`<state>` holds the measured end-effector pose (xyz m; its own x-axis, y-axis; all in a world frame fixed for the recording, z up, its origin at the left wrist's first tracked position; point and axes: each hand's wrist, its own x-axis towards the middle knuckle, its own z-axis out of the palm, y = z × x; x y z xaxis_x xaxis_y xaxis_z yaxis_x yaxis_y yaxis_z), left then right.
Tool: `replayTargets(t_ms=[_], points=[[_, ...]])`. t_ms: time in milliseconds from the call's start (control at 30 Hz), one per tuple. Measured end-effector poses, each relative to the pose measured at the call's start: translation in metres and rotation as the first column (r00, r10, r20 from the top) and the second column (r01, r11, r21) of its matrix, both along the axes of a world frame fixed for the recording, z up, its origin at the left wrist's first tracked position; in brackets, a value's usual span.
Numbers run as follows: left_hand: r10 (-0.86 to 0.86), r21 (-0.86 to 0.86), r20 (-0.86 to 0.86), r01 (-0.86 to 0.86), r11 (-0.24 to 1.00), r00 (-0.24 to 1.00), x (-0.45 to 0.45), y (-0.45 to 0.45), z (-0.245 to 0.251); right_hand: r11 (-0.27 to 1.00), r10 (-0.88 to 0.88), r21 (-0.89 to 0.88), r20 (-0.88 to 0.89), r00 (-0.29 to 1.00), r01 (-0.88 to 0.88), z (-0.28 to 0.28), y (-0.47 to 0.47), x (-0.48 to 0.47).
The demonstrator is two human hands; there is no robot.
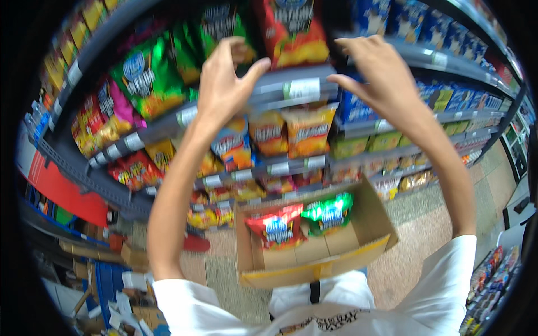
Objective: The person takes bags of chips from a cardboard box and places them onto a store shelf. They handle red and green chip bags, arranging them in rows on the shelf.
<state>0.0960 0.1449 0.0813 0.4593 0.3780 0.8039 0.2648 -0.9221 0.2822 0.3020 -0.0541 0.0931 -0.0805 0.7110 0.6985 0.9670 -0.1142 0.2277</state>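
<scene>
A large red snack bag [296,35] stands upright on an upper shelf, between my two hands. My left hand [229,77] is at the left of it with thumb and fingers apart, in front of a green snack bag [220,25]. On the other side my right hand [372,67] also has its fingers spread, and a dark gap separates it from the red bag. Neither hand holds anything. Below them, an open cardboard box [315,269] contains a small red snack bag [277,229] and a small green snack bag [330,214], both near its back wall.
More green bags [145,82] lean at the left of the shelf. Orange snack bags [311,130] line the shelf below. Blue cartons [407,21] fill the right shelves. Loose boxes and a blue crate [105,281] clutter the lower left floor. A shelf edge with price tags [302,88] juts out below my hands.
</scene>
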Motion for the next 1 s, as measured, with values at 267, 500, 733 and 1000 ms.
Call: replayTargets(t_ms=[267, 500, 733, 1000], points=[[-0.281, -0.180, -0.503, 0.219, 0.959, 0.817, -0.091, -0.111, -0.094, 0.840, 0.067, -0.390, -0.614, 0.787, -0.376, -0.090, -0.106, -0.026], [-0.162, -0.152, -0.914, 0.057, 0.987, 0.372, -0.117, -0.130, -0.205, 0.715, -0.014, -0.493, -0.720, 0.694, -0.496, -0.156, -0.125, -0.026], [0.006, 0.019, -0.970, 0.053, 0.998, 0.244, -0.117, -0.140, -0.249, 0.616, -0.060, -0.579, -0.710, 0.702, -0.534, -0.171, -0.132, -0.028], [-0.239, -0.266, -0.938, -0.080, 0.961, 0.251, -0.116, -0.140, -0.244, 0.575, -0.051, -0.601, -0.704, 0.708, -0.556, -0.192, -0.127, -0.034]])
